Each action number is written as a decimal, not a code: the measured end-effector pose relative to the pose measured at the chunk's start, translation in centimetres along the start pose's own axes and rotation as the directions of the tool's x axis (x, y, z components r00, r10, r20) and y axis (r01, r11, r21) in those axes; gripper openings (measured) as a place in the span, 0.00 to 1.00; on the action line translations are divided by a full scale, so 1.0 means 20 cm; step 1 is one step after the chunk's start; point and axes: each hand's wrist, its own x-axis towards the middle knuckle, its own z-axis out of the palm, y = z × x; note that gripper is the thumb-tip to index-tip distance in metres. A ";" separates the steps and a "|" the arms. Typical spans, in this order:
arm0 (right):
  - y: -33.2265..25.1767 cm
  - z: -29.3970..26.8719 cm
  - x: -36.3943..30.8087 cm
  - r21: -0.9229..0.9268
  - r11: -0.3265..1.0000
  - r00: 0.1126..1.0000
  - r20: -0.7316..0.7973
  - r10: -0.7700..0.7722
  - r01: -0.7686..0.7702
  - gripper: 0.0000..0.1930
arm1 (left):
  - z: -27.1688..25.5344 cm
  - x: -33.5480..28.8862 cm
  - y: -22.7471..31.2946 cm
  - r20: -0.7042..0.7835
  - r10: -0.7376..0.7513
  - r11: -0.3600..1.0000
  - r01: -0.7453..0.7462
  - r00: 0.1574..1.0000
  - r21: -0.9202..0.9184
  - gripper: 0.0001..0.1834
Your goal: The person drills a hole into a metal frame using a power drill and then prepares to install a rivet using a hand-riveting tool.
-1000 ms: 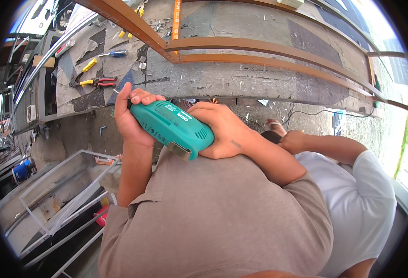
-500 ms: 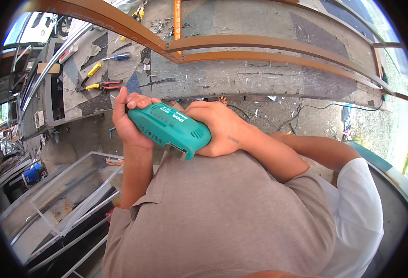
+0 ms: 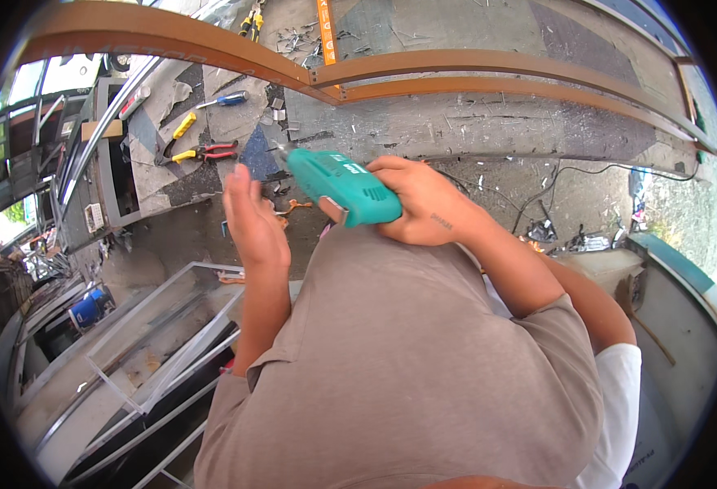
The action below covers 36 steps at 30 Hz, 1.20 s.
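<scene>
A teal-green power drill [image 3: 346,186] is in my right hand [image 3: 428,204], whose fingers wrap round its rear part. The drill lies tilted in front of my chest. Its blurred metal tip [image 3: 283,152] points up and left toward the workbench edge, and a metal belt clip [image 3: 333,210] shows on its near side. Apart from the drill, to its left, my left hand [image 3: 254,218] is raised with its fingers stretched up and nothing in it. The handle and trigger of the drill are hidden under its body and my right hand.
Beyond my hands stands a scuffed workbench [image 3: 456,130] with pliers [image 3: 212,151], a blue-handled screwdriver [image 3: 226,99] and metal scraps. A brown metal frame [image 3: 489,63] crosses above it. At right, close by, is another person's arm and white sleeve [image 3: 615,407]. Aluminium frames [image 3: 142,350] lie lower left.
My left hand has let go of the drill and moved apart from it. With my right hand, the drill has shifted right and farther away, and its tip now shows.
</scene>
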 end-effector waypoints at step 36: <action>0.05 -0.06 -0.33 -0.003 0.979 0.976 -0.070 0.204 -0.205 0.19 | 0.48 0.46 -0.13 0.414 0.712 0.514 -0.823 0.567 0.244 0.13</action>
